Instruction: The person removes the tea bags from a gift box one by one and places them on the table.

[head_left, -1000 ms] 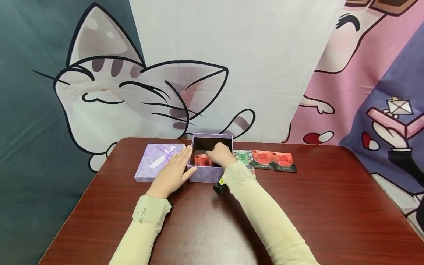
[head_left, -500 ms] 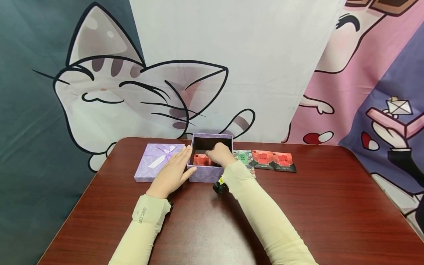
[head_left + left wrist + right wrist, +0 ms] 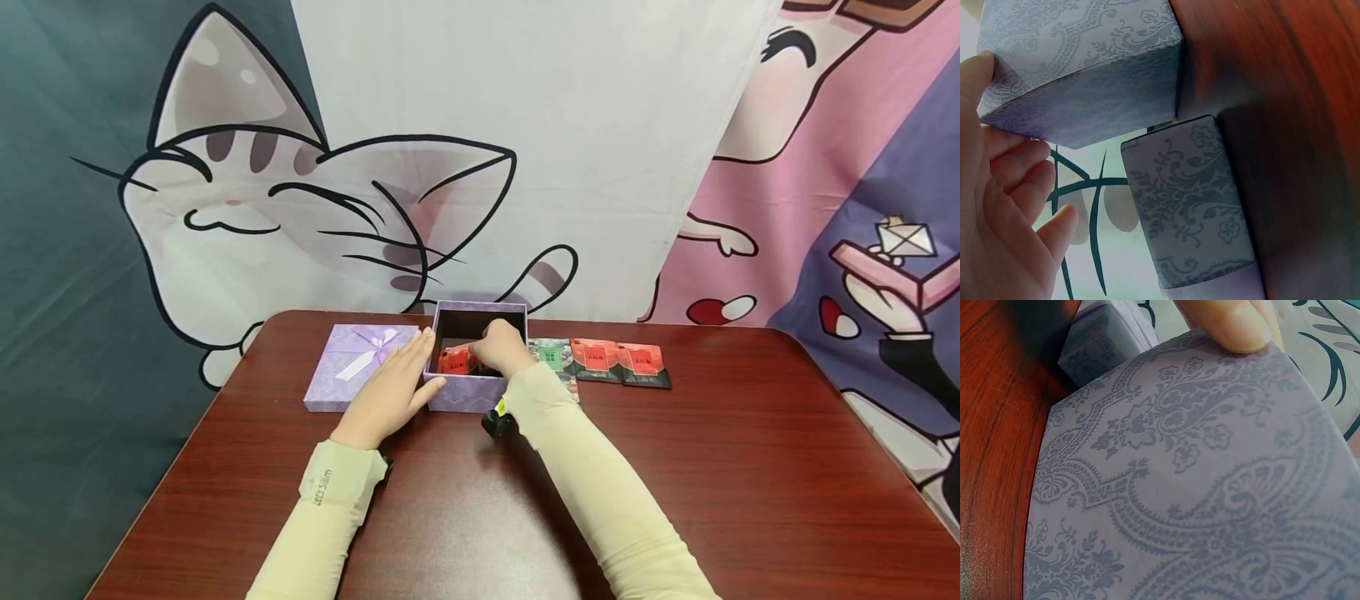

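A red packet is seen inside the purple box.
The box is touched by the left hand, fingers kept straight. The right hand is placed inside, by the packet; its fingertips are hidden, so any grip cannot be told.

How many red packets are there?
3: one red packet in the purple box, a second and a third on the table, right of it. More may hide inside or behind the right sleeve.
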`<action>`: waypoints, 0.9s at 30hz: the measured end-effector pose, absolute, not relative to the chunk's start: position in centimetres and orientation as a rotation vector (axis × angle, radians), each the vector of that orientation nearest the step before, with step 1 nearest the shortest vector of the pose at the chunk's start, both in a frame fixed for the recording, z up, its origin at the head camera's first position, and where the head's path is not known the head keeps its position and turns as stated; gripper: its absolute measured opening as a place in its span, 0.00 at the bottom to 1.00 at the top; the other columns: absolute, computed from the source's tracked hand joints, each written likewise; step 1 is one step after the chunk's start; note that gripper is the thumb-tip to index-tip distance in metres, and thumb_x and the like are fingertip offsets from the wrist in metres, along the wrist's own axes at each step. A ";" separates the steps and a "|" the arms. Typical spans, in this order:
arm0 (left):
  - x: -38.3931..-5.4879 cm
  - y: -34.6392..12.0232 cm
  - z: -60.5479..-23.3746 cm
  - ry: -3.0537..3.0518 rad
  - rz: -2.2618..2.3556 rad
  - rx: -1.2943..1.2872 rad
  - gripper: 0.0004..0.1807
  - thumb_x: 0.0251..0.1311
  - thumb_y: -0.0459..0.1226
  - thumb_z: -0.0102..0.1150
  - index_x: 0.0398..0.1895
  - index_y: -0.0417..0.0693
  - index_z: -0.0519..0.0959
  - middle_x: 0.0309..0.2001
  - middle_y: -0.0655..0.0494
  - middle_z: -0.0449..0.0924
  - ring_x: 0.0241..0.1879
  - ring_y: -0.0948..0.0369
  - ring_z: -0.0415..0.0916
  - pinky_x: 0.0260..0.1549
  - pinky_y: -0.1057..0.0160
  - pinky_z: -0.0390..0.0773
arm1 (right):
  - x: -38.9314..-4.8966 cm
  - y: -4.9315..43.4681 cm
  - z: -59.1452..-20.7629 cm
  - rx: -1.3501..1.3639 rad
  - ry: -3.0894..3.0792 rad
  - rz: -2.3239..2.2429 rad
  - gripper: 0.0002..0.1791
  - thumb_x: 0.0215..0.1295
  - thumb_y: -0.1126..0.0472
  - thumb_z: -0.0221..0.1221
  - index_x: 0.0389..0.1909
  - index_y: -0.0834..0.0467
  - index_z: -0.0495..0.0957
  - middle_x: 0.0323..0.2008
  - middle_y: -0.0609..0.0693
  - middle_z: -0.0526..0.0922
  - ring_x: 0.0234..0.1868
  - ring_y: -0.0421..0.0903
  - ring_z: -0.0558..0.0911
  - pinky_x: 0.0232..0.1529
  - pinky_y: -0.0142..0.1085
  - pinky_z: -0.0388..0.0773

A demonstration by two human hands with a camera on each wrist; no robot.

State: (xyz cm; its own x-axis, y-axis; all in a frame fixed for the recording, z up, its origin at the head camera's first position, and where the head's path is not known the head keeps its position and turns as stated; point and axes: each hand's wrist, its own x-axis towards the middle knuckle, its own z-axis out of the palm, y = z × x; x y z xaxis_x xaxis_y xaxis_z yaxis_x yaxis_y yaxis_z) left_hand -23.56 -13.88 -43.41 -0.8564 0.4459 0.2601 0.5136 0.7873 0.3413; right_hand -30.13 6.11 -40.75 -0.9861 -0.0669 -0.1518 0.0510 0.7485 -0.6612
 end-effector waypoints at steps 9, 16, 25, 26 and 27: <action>-23.5 -13.8 -43.4 -2.811 -0.615 -0.754 0.40 0.75 0.53 0.51 0.78 0.36 0.56 0.79 0.44 0.53 0.78 0.47 0.51 0.74 0.44 0.54 | -30.3 6.4 -40.6 -0.073 2.765 -1.106 0.12 0.63 0.67 0.65 0.46 0.69 0.84 0.36 0.60 0.87 0.30 0.48 0.85 0.38 0.41 0.84; -23.6 -13.8 -43.5 -2.815 -0.623 -0.756 0.40 0.75 0.53 0.51 0.79 0.36 0.55 0.79 0.44 0.53 0.78 0.47 0.51 0.75 0.44 0.54 | -30.4 6.3 -40.8 -0.082 2.726 -1.228 0.19 0.64 0.69 0.63 0.56 0.68 0.81 0.39 0.60 0.87 0.28 0.47 0.85 0.38 0.39 0.84; -23.6 -13.9 -43.4 -2.806 -0.625 -0.767 0.40 0.75 0.52 0.51 0.79 0.36 0.55 0.79 0.43 0.53 0.78 0.47 0.50 0.74 0.44 0.54 | -30.5 6.2 -40.9 -0.063 2.649 -1.483 0.18 0.62 0.70 0.63 0.53 0.69 0.81 0.39 0.61 0.87 0.28 0.49 0.87 0.31 0.37 0.86; -23.6 -13.9 -43.4 -2.805 -0.624 -0.768 0.40 0.75 0.52 0.51 0.79 0.36 0.55 0.79 0.43 0.54 0.78 0.47 0.50 0.74 0.44 0.54 | -30.5 6.2 -40.9 -0.065 2.640 -1.509 0.17 0.61 0.70 0.63 0.52 0.69 0.82 0.37 0.60 0.87 0.28 0.49 0.88 0.31 0.37 0.86; -23.6 -13.9 -43.4 -2.804 -0.624 -0.769 0.40 0.75 0.52 0.51 0.79 0.36 0.55 0.79 0.43 0.54 0.78 0.47 0.50 0.74 0.44 0.54 | -30.5 6.2 -40.8 -0.067 2.633 -1.531 0.16 0.61 0.70 0.62 0.51 0.69 0.82 0.36 0.59 0.87 0.29 0.50 0.88 0.31 0.37 0.86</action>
State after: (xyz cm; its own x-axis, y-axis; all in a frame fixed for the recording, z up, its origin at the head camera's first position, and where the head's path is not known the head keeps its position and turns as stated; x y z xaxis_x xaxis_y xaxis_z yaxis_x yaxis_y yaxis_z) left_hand -23.61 -13.90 -43.44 -0.8531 0.4491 0.2656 0.5193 0.7799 0.3494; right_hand -30.47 6.20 -40.84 -0.9945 -0.0856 -0.0596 0.0094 0.4949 -0.8689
